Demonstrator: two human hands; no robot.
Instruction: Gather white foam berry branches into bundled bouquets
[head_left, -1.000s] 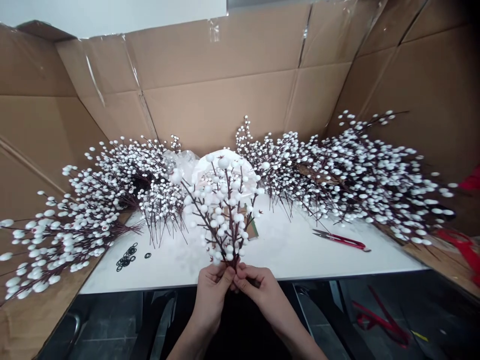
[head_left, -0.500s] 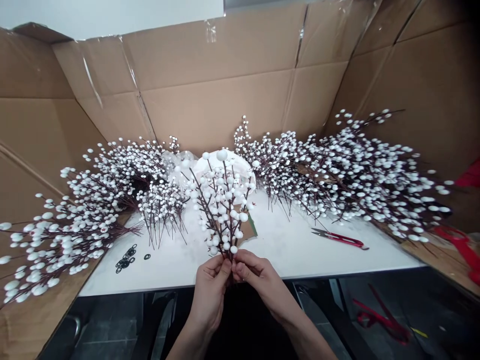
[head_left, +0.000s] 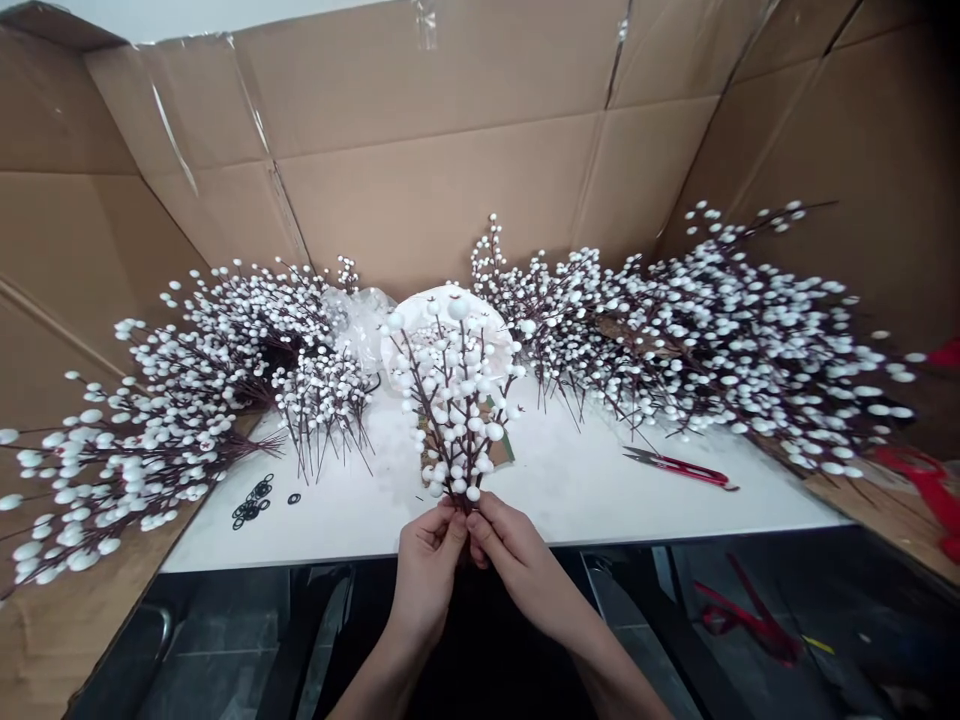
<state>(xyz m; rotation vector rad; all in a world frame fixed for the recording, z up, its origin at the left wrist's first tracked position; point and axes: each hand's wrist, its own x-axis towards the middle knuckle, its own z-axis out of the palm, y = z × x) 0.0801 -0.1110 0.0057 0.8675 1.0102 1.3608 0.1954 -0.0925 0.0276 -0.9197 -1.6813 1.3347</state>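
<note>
Both my hands meet at the near edge of the white table (head_left: 570, 495). My left hand (head_left: 425, 565) and my right hand (head_left: 510, 555) pinch the bottom of a bunch of dark twigs with white berries (head_left: 456, 400), held upright over the table. The fingers of both hands are closed round the stems. The lower ends of the stems are hidden between my fingers.
Heaps of white-berry branches lie at the left (head_left: 150, 420) and right (head_left: 720, 340), with a small standing cluster (head_left: 322, 400) in between. Black rubber rings (head_left: 253, 502) lie at the front left and red snips (head_left: 679, 466) at the right. Cardboard walls (head_left: 435, 150) surround the table.
The bunch has been drawn tighter and stands more upright; my hands have shifted slightly up and away along with the view. Nothing else on the table has moved.
</note>
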